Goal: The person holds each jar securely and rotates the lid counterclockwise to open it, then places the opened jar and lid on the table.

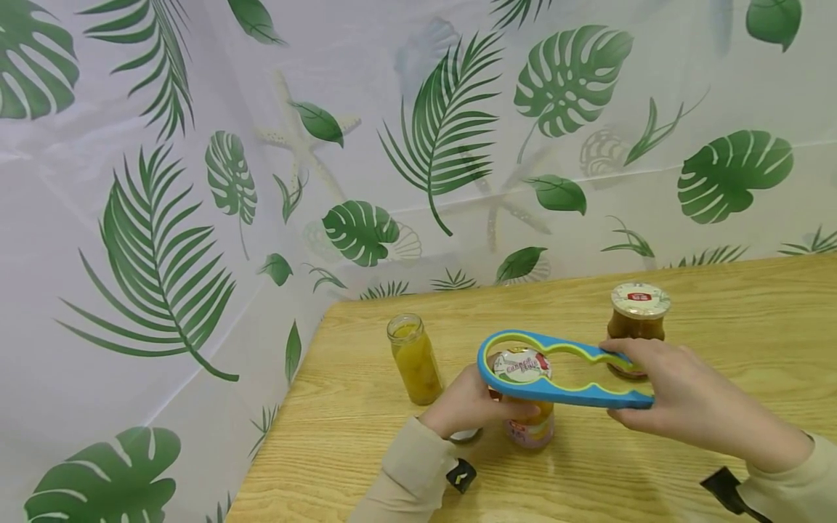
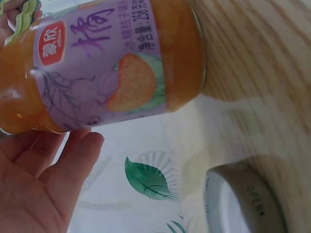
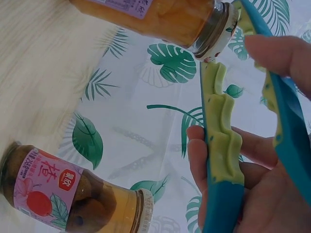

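Observation:
My left hand (image 1: 467,403) grips a glass jar of orange fruit (image 1: 531,434) near its top. In the left wrist view the jar's purple label (image 2: 99,68) shows, with fingers along its side. Over the jar's printed lid (image 1: 519,365) lies the wide loop of a blue and yellow-green jar opener (image 1: 582,396). The handle ends are held by my right hand (image 1: 686,396), thumb on one arm and fingers round the other. In the right wrist view, the opener's wavy inner edge (image 3: 223,131) stands beside the jar's lid rim (image 3: 221,31).
An uncapped jar of yellow fruit (image 1: 416,363) stands on the wooden table (image 1: 340,436) to the left. A loose lid (image 2: 262,204) marked OPEN lies near the held jar. Behind my right hand stands a lidded jar of brown fruit (image 1: 634,327). Leaf-print sheeting (image 1: 458,254) borders the table.

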The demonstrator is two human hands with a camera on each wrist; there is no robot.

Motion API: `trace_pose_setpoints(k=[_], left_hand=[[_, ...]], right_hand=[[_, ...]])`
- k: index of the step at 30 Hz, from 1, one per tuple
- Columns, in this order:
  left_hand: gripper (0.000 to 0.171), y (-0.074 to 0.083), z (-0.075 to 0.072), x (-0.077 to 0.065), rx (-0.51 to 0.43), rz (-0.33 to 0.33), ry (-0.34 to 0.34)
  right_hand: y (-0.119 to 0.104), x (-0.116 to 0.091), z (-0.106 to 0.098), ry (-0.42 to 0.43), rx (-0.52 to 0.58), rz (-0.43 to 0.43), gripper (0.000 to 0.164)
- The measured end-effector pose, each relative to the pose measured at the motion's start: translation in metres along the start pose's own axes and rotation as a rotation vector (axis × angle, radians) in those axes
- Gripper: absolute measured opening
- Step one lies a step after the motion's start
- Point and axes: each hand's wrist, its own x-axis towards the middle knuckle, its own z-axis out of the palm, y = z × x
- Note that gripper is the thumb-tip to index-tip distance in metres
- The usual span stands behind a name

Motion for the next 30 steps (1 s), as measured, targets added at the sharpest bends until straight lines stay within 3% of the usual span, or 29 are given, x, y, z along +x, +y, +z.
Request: trace_pose_setpoints(k=[6,10,16,30], left_hand=[[0.056,-0.015,-0.002,0.003,0.033,0.002,-0.016],[0.055,-0.015,-0.003,0.003,0.054,-0.026,-0.048],[0.054,-0.016,-0.004,0.002,0.098,-0.080,-0.066],[0.054,-0.018,-0.006,0.003,0.081,-0.064,-0.076]], right_hand=[[-0.001,-0.002,-0.001,0.028,-0.060,-0.034,0.070],[0.001,-0.004,-0.003,0.036,-0.086,-0.052,0.070],[0.006,-0.006,-0.006,-0.021,-0.121,-0.020,0.070],[0.009,-0.005,-0.003,-0.052,-0.108,-0.026,0.070]])
